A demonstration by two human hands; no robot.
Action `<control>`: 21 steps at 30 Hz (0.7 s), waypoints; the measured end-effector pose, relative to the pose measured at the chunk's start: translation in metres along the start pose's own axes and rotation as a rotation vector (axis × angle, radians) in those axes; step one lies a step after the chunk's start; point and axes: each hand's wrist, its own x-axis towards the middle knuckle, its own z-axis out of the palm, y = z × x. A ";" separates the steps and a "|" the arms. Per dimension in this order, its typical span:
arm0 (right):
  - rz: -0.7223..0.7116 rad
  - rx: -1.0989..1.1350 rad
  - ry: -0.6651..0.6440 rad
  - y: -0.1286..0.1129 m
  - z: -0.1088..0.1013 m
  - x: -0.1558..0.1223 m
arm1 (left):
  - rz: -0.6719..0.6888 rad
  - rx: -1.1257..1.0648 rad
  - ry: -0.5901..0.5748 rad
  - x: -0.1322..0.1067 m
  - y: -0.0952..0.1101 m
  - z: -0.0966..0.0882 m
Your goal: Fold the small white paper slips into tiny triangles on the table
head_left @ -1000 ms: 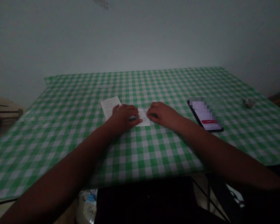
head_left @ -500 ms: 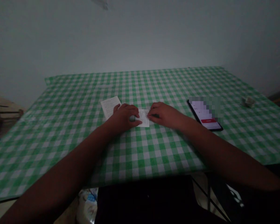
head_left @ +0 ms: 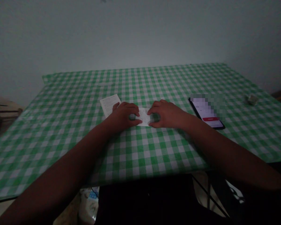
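A small white slip of printed paper (head_left: pixel 144 117) lies on the checked cloth between my hands. My left hand (head_left: pixel 124 115) has its forefinger and thumb on the left corners of the slip, with a gap between them. On the other side, my right hand (head_left: pixel 165 114) holds the right edge the same way, forefinger at the far corner and thumb at the near one. A larger printed sheet (head_left: pixel 109 103) rests just beyond my left hand, which covers its lower right part.
A green and white checked tablecloth (head_left: pixel 140 153) covers the table. To the right lies a phone (head_left: pixel 210 119) with a lit screen, partly blurred out. Farther right is a small crumpled-looking object (head_left: pixel 252 99). A plain wall (head_left: pixel 135 34) stands behind the table.
My right thumb has moved apart from the forefinger, down to the slip's near right corner. My left hand keeps its place on the paper. The view has tilted slightly.
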 end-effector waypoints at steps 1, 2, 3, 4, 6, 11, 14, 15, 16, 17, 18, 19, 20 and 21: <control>0.000 0.007 -0.004 -0.001 -0.001 -0.001 | -0.007 0.000 -0.001 0.000 0.001 0.000; -0.002 0.018 -0.007 -0.001 -0.002 -0.002 | -0.013 0.001 -0.007 0.000 0.002 -0.001; -0.001 0.032 -0.008 -0.002 -0.002 -0.002 | -0.017 0.001 -0.013 0.000 0.003 -0.001; 0.003 0.045 -0.009 -0.003 -0.002 -0.002 | -0.020 0.001 -0.018 0.000 0.003 -0.002; 0.024 0.052 -0.009 -0.005 -0.001 0.000 | -0.017 -0.003 -0.018 0.000 0.004 -0.002; 0.063 -0.073 0.019 -0.014 0.002 0.004 | -0.008 -0.007 -0.005 -0.001 0.004 -0.003; 0.084 -0.117 -0.006 -0.020 0.000 0.002 | -0.010 -0.011 -0.006 -0.001 0.002 -0.001; 0.091 -0.125 -0.019 -0.021 -0.001 0.001 | -0.006 -0.014 -0.003 -0.001 0.001 0.000; 0.096 -0.135 -0.032 -0.023 -0.003 0.000 | 0.000 -0.015 0.004 -0.001 0.000 0.001; 0.097 -0.144 -0.045 -0.024 -0.004 -0.001 | 0.003 -0.014 0.011 -0.001 -0.001 0.002; 0.096 -0.152 -0.055 -0.025 -0.006 -0.002 | 0.004 -0.011 0.017 -0.001 -0.002 0.003; 0.093 -0.157 -0.063 -0.025 -0.007 -0.003 | 0.002 -0.008 0.019 0.000 -0.002 0.003; 0.088 -0.157 -0.067 -0.025 -0.008 -0.004 | 0.000 -0.005 0.018 0.000 -0.002 0.003; 0.083 -0.150 -0.068 -0.024 -0.008 -0.005 | -0.002 -0.004 0.015 -0.001 -0.002 0.003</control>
